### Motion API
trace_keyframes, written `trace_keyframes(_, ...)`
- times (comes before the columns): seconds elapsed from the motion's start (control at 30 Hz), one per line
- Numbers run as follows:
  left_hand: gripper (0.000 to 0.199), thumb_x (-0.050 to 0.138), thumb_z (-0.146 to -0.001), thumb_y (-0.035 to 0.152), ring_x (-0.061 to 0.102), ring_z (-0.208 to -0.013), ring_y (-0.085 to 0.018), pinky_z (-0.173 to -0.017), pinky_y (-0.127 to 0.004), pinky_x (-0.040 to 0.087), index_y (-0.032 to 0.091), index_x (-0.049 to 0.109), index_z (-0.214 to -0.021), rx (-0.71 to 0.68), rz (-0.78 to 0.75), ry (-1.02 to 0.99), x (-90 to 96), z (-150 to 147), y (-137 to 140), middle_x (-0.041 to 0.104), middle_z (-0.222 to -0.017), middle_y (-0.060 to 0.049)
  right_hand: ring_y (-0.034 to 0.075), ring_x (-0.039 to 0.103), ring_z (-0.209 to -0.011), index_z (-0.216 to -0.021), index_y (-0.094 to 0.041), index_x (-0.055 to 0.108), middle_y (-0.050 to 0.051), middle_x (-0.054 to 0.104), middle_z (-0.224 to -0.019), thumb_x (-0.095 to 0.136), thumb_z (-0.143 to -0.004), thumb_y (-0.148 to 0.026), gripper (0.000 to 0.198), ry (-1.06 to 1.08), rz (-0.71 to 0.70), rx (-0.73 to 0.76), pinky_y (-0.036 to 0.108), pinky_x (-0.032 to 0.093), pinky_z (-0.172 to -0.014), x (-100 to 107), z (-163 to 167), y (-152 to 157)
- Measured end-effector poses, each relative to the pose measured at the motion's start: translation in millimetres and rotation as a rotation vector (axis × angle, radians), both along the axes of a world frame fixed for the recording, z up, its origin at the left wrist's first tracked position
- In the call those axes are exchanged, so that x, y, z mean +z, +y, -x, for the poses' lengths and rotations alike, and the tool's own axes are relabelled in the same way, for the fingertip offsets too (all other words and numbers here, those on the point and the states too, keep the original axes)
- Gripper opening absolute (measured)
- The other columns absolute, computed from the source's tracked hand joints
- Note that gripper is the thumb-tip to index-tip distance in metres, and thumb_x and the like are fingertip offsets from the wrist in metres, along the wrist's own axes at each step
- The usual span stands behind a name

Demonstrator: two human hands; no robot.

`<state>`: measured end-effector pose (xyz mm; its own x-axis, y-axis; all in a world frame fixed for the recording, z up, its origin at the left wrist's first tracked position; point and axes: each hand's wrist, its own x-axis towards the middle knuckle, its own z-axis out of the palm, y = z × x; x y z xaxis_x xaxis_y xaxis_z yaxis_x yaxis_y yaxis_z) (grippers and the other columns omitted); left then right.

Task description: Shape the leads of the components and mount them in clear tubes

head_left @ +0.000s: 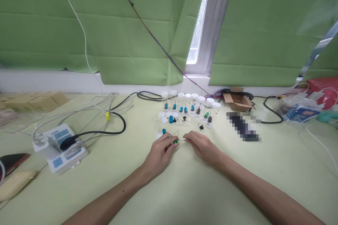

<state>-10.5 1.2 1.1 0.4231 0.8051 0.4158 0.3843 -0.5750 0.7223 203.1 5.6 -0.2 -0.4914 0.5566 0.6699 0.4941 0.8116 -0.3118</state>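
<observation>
My left hand is closed in a pinch on a small shiny green part, just above the tabletop. A thin bent wire sticks up beside that part. My right hand pinches the outer end of a thin silvery rod that reaches toward the green part; whether they join is too small to tell. Just beyond my hands lie a blue part, another blue piece and a small black piece. Several clear vials with white caps stand behind, holding blue, green and dark parts.
A white power strip with plugs and cables sits at the left. An open cardboard box stands at the back right, near black cables. Further right are a plastic bag with a blue packet and a red bag.
</observation>
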Motion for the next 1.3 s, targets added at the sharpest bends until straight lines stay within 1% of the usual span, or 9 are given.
trace_keyframes(0.07,0.018,0.049,-0.098,0.024,0.056,-0.087,-0.017,-0.059,-0.022,0.046,0.021,0.066,-0.101,-0.005,0.003,-0.002,0.6,0.0,-0.4,0.061,-0.097,-0.006,0.017,0.055,-0.069,-0.106,-0.019,0.053,0.005,0.059,-0.080,0.036,-0.102,-0.015,0.018,-0.011,-0.002,-0.003,0.027,0.044,-0.060,0.0,0.5,-0.4)
trace_keyframes(0.13,0.018,0.049,-0.097,0.025,0.056,-0.082,-0.016,-0.058,-0.022,0.046,0.021,0.066,-0.099,-0.015,0.004,-0.006,1.1,-0.2,-1.1,0.061,-0.096,-0.006,0.017,0.055,-0.068,-0.107,-0.019,0.053,0.004,0.059,-0.079,0.037,-0.102,-0.014,0.018,-0.023,-0.008,-0.015,0.027,0.043,-0.060,0.0,1.0,-1.0)
trace_keyframes(0.33,0.020,0.048,-0.098,0.027,0.058,-0.087,-0.017,-0.056,-0.021,0.049,0.021,0.068,-0.101,-0.010,0.014,-0.012,1.6,-1.4,-2.1,0.061,-0.099,-0.006,0.017,0.056,-0.067,-0.110,-0.019,0.051,0.005,0.061,-0.079,0.038,-0.100,-0.012,0.018,-0.041,-0.032,-0.032,0.027,0.042,-0.059,-0.4,1.5,-2.1)
trace_keyframes(0.6,0.021,0.050,-0.097,0.028,0.060,-0.077,-0.014,-0.055,-0.022,0.055,0.022,0.068,-0.103,-0.047,0.109,-0.093,-2.1,-1.0,-1.9,0.057,-0.104,-0.007,0.016,0.056,-0.066,-0.110,-0.019,0.051,0.004,0.060,-0.079,0.036,-0.101,-0.013,0.019,-0.012,0.028,-0.012,0.026,0.043,-0.058,0.5,1.8,-3.9)
trace_keyframes(0.7,0.021,0.050,-0.097,0.028,0.059,-0.077,-0.014,-0.058,-0.024,0.058,0.021,0.069,-0.103,-0.070,0.125,-0.132,-2.3,-0.9,-2.2,0.056,-0.103,-0.007,0.016,0.056,-0.066,-0.110,-0.019,0.052,0.004,0.060,-0.079,0.035,-0.101,-0.013,0.020,0.023,0.034,-0.003,0.026,0.045,-0.059,0.1,2.1,-4.0)
trace_keyframes(0.83,0.022,0.049,-0.098,0.027,0.060,-0.079,-0.015,-0.062,-0.025,0.058,0.021,0.069,-0.105,-0.084,0.073,-0.101,-1.9,-1.1,-1.7,0.058,-0.101,-0.008,0.016,0.057,-0.067,-0.109,-0.020,0.054,0.004,0.061,-0.080,0.036,-0.101,-0.014,0.021,0.049,0.062,0.001,0.026,0.046,-0.060,-1.2,1.9,-3.4)
trace_keyframes(1.07,0.022,0.050,-0.097,0.025,0.063,-0.087,-0.017,-0.071,-0.029,0.058,0.021,0.069,-0.108,-0.059,-0.023,-0.065,-1.1,-1.3,-1.0,0.061,-0.100,-0.008,0.016,0.058,-0.070,-0.107,-0.021,0.056,0.005,0.061,-0.081,0.038,-0.100,-0.013,0.021,0.079,0.087,0.032,0.027,0.047,-0.062,-4.2,0.6,-1.2)
trace_keyframes(1.3,0.019,0.053,-0.095,0.021,0.063,-0.089,-0.017,-0.075,-0.028,0.054,0.021,0.069,-0.103,-0.031,-0.086,-0.038,4.0,-3.0,-2.4,0.065,-0.100,-0.007,0.018,0.059,-0.079,-0.104,-0.021,0.060,0.008,0.060,-0.090,0.042,-0.100,-0.016,0.018,0.144,0.115,0.056,0.030,0.049,-0.068,-3.8,2.0,-0.3)
